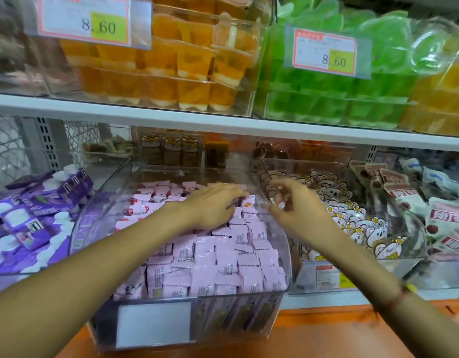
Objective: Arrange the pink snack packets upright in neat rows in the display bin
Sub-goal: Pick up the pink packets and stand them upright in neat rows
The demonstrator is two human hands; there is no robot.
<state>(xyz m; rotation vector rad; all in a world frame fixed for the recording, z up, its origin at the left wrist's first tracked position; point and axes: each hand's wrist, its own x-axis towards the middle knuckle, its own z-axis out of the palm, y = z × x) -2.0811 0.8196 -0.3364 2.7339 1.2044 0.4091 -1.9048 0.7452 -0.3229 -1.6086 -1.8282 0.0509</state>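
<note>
- Purple packs (37,202) with white caps fill the clear bin at far left, lying tumbled.
- Orange jelly cups (156,63) sit stacked on the shelf above, behind a price tag (94,19) reading 8.60.
- Left hand (213,205) reaches over the middle bin, palm down, fingers curled together onto the packets at the back right; whether they pinch one cannot be told.
- Pink packets (218,264) fill the clear bin (280,293) at centre. Those at the front stand upright in close rows, plain backs showing; those at the back left lie looser, printed faces up.
- Right hand (293,210) hovers at the bin's right wall, fingers bent and slightly spread, thumb below; it is blurred, so a grip cannot be told.
- Green jelly cups (326,99) sit on the upper shelf to the right.
- Bear packets (352,220) fill the next bin, just beside the right hand.
- White sachets (440,220) lie at far right.
</note>
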